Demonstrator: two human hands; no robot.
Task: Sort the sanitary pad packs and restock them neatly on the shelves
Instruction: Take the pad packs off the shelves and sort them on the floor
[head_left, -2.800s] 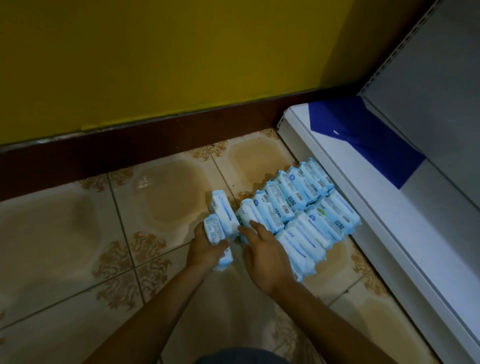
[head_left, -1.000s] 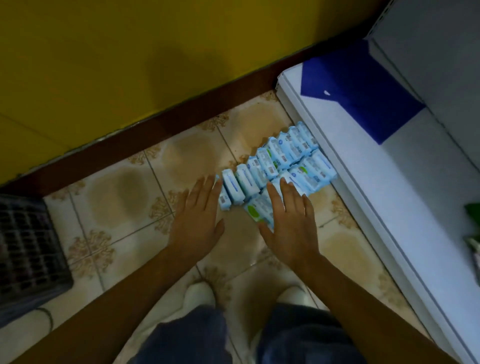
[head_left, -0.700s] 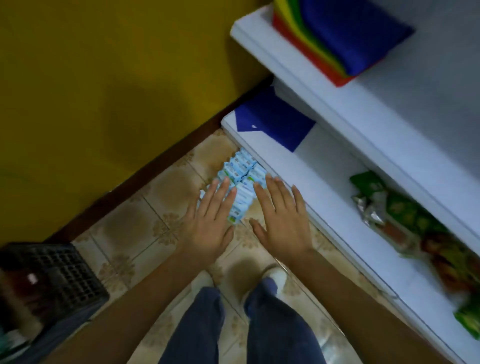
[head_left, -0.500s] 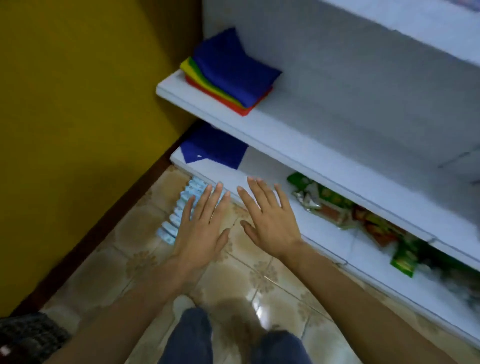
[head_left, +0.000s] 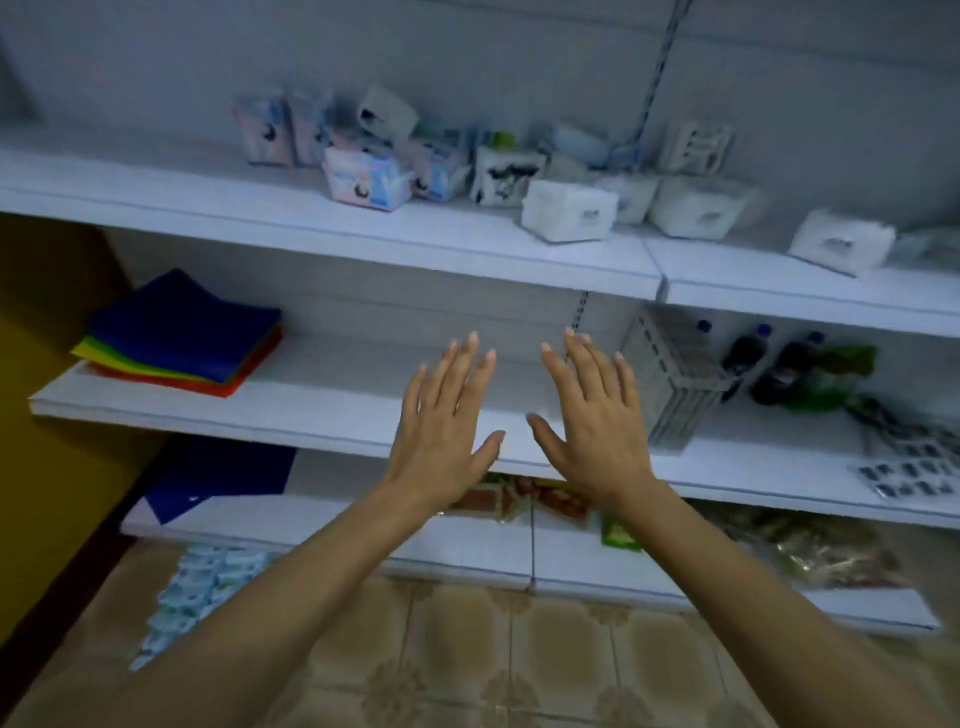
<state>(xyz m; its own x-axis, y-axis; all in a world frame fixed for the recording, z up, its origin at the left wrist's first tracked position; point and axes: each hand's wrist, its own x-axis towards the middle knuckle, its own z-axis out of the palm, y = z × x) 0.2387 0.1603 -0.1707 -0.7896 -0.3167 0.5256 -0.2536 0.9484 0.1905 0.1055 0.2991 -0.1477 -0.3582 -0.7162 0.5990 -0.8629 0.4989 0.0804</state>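
Hands (head_left: 441, 431) flat (pad packs (head_left: 197, 597) lengthwise shelfward)

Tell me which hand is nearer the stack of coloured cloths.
Left. The left hand hangs open right of the cloths; the right hand is farther right, nearer the grey box.

Empty hands (head_left: 519, 415) before shelves (head_left: 332, 415)

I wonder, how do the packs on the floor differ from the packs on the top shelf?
The packs on the floor are lined up in tight rows; the packs on the top shelf sit scattered, some tilted. The packs on the floor all look light blue; the packs on the top shelf vary, some white, some pinkish. Both are soft wrapped packs.
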